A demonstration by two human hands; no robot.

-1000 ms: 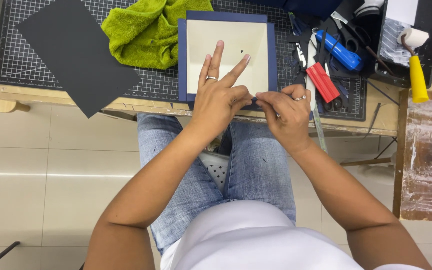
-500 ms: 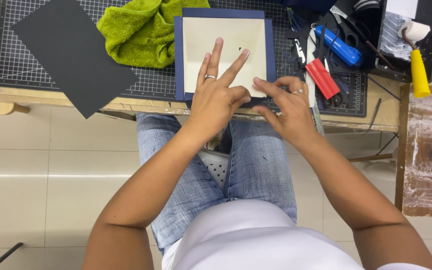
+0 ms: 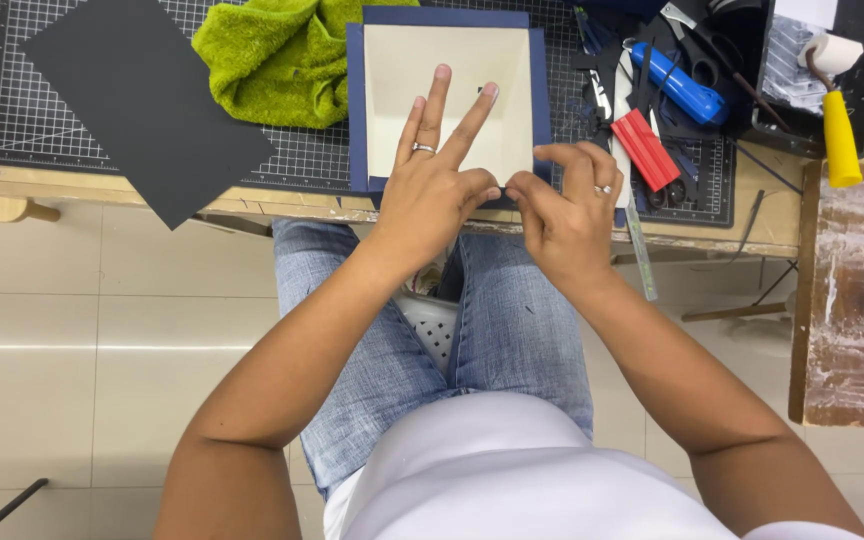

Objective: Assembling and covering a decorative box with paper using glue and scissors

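A shallow box [image 3: 449,80] with a cream inside and dark blue covered walls lies on the cutting mat [image 3: 42,110] at the table's near edge. My left hand [image 3: 437,180] rests flat across its near wall, with fingers spread into the cream inside and a ring on one finger. My right hand [image 3: 567,205] pinches the near wall at the box's right front corner, thumb and fingers closed on the blue edge. The near wall is mostly hidden under both hands.
A black card sheet [image 3: 142,105] lies at the left of the mat, with a green towel [image 3: 272,55] beside the box. To the right lie a red cutter [image 3: 649,148], a blue tool [image 3: 682,85], scissors, a steel ruler [image 3: 640,250] and a yellow-handled roller [image 3: 836,120]. A stained board [image 3: 857,300] stands far right.
My right hand has slid left along the box's near wall towards my left hand. The left hand stays pressed on the box.
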